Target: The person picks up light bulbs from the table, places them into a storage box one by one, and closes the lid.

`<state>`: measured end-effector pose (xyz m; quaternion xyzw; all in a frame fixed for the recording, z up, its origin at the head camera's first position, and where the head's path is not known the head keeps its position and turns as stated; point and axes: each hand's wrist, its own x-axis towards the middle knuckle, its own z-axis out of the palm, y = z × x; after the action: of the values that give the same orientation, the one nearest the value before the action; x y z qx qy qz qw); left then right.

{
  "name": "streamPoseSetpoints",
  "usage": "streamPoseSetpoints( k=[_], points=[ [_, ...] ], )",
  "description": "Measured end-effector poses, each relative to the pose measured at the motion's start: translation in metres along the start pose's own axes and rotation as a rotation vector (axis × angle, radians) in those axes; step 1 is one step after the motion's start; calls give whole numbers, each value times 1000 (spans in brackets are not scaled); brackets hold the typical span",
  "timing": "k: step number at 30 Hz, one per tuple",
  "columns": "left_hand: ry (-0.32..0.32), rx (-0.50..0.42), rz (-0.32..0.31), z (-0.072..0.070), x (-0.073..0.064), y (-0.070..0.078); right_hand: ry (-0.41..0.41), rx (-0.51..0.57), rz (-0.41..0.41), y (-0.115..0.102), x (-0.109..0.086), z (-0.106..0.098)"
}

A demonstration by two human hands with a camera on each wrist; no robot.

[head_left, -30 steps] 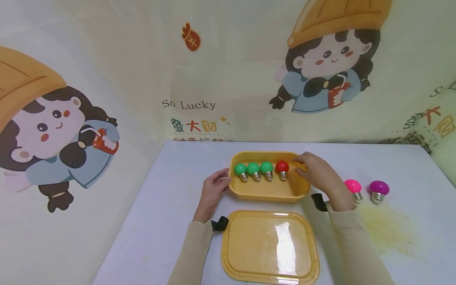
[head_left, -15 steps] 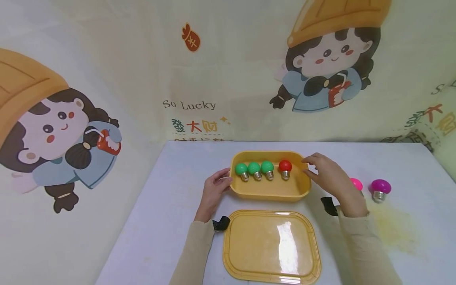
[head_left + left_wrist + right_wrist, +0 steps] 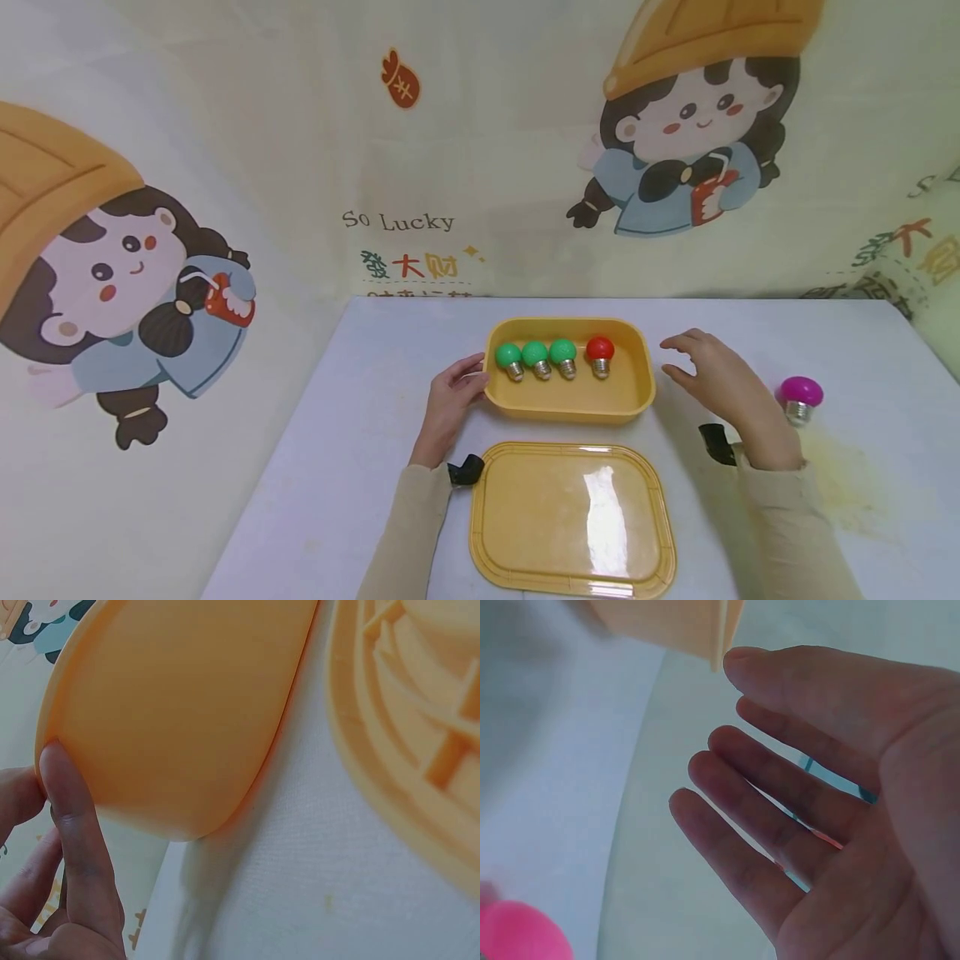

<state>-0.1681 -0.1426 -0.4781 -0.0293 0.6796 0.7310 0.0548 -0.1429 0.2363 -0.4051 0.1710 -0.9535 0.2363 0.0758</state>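
Note:
A yellow plastic box (image 3: 570, 412) holds three green light bulbs (image 3: 535, 354) side by side and one red light bulb (image 3: 600, 350) apart from them on the right. My left hand (image 3: 450, 404) pinches the box's left rim; in the left wrist view the thumb (image 3: 79, 832) lies against the outer wall. To the right of the box, my right hand (image 3: 723, 387) is in the air with relaxed, spread fingers and holds nothing. The right wrist view has a pink bulb (image 3: 523, 934) at its lower left corner; in the head view the right hand hides it.
Just in front of the box lies a yellow lid (image 3: 540, 521) on the white table (image 3: 337, 492). A purple bulb (image 3: 801, 392) stands on the right side, beyond the right hand. A printed cloth wall (image 3: 510, 150) rises behind the table.
My right hand has drawn out of the box, past its right rim, and moved right, covering the pink bulb in the head view. The left hand keeps its hold.

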Motion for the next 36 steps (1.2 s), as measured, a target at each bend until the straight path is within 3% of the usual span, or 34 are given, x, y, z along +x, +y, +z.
streamPoseSetpoints(
  k=[12,21,28,36],
  points=[
    [-10,0,3,1,-1,-1,-23,-25,54,16,-14,-4],
    [-9,0,12,2,1,-1,8,-44,45,30,-21,-4],
    [1,2,10,1,0,1,-65,-30,130,36,-26,-6],
    [5,12,6,0,0,1,-98,-38,160,43,-29,-7]
  ],
)
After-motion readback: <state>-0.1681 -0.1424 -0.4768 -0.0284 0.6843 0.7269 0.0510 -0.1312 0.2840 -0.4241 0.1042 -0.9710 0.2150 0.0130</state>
